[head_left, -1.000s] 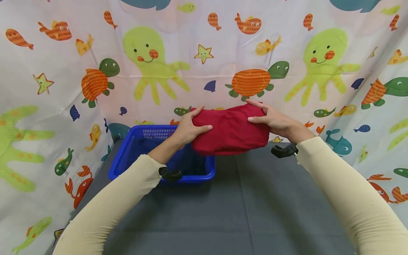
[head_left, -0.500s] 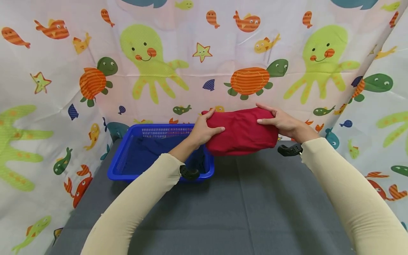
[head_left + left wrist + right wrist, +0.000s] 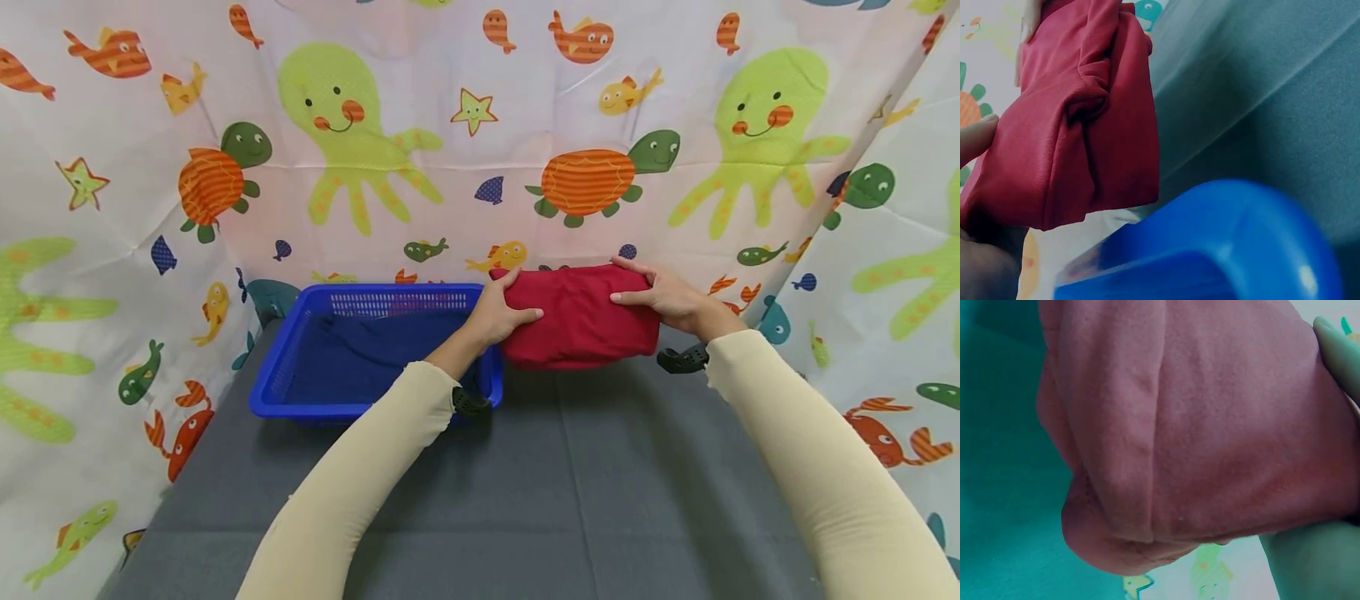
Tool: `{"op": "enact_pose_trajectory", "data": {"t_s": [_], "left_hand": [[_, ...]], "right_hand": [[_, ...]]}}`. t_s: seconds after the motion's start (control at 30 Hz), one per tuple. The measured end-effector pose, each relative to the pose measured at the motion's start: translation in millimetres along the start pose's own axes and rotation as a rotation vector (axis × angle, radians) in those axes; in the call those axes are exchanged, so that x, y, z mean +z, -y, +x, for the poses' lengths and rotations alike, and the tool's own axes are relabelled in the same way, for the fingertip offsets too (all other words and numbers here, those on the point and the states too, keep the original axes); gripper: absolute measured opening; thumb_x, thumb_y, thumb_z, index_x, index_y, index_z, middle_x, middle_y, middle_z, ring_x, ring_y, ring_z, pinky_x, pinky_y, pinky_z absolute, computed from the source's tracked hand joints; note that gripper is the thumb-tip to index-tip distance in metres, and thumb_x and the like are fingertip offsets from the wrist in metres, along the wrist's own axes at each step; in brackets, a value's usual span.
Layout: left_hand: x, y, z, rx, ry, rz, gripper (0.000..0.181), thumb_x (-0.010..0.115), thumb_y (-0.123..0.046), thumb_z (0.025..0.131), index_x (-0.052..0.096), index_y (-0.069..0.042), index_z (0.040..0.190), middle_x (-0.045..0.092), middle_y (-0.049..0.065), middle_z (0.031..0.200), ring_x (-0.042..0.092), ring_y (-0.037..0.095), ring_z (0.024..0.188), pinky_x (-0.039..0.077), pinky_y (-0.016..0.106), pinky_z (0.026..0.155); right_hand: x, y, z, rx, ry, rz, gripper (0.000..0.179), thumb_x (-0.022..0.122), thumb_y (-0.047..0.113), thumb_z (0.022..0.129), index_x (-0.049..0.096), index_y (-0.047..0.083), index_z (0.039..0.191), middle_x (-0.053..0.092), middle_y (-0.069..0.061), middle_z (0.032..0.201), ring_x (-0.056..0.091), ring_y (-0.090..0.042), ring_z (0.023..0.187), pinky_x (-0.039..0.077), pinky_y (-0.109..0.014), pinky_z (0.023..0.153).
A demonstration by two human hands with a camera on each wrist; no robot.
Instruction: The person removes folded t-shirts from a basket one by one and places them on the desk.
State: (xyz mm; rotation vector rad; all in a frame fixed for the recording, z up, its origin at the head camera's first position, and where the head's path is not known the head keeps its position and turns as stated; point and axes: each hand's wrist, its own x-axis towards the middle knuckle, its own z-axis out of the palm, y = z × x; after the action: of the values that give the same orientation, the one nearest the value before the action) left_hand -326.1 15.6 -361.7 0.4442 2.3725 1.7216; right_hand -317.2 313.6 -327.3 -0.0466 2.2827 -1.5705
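Rightward shift: left hand [image 3: 493, 315], thick bundle of folded red cloth [image 3: 581, 321] and right hand [image 3: 667, 296] all further right than a second ago; more of the inside now shows of the rectangular blue plastic basket [image 3: 307, 412].
Basket: at left, on the grey cloth-covered table [image 3: 480, 517]; pierced back wall, dark blue cloth [image 3: 352, 346] lying inside.
Left hand: grasping the bundle's left end, thumb on the near face; some fingers hidden behind.
Bundle: held up between both hands, mostly right of the basket's right rim; touching it or apart, cannot tell.
Bundle feel: probably light, soft, limp; little to break, little slip expected.
Bundle folds: layers stand apart at the left end; a pinch on the outer layer alone could loosen them.
Best hold: both short ends, thumbs in front, all layers together; middle may sag.
Right hand: grasping the right end, thumb on the near face.
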Motion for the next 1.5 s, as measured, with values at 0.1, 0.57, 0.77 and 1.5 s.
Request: {"op": "enact_pose_trajectory", "data": {"t_s": [0.1,0.57,0.77,1.5], "left_hand": [[6.3,5.1,2.4,-0.008,-0.007,0.018,0.088,0.077,-0.014,0.089,0.027,-0.016,0.161,0.038,0.015,0.160,0.044,0.032,0.143,0.043,0.044,0.116],[39.6,14.6,5.7,-0.093,0.019,0.083,0.089,0.078,-0.015,0.089,0.026,-0.014,0.162,0.037,0.014,0.162,0.043,0.032,0.144,0.044,0.043,0.115],[44.3,19.6,8.6,-0.150,0.066,0.015,0.089,0.077,-0.021,0.089,0.026,-0.015,0.162,0.037,0.016,0.161,0.044,0.035,0.141,0.047,0.045,0.112],[48.9,20.7,6.7,-0.305,0.156,-0.042,0.084,0.066,-0.042,0.095,0.028,-0.004,0.159,0.031,0.014,0.165,0.031,0.031,0.152,0.029,0.050,0.125]], "right_hand": [[0,-11,3.5,-0.004,-0.026,-0.038,0.084,0.067,0.027,0.098,0.015,0.029,0.164,0.038,-0.011,0.142,0.054,-0.018,0.110,0.060,-0.026,0.082],[-8,-41,-1.8,0.025,-0.047,-0.134,0.087,0.067,0.026,0.098,0.010,0.025,0.164,0.025,-0.023,0.157,0.045,-0.028,0.120,0.059,-0.026,0.082],[-14,-52,-0.8,0.041,-0.055,-0.122,0.088,0.068,0.025,0.098,0.010,0.024,0.164,0.026,-0.024,0.158,0.050,-0.025,0.116,0.059,-0.027,0.082],[-7,-74,8.7,0.071,0.014,0.003,0.077,0.036,0.053,0.107,0.007,0.011,0.164,0.016,-0.020,0.168,0.031,-0.035,0.148,0.028,-0.057,0.123]]}}
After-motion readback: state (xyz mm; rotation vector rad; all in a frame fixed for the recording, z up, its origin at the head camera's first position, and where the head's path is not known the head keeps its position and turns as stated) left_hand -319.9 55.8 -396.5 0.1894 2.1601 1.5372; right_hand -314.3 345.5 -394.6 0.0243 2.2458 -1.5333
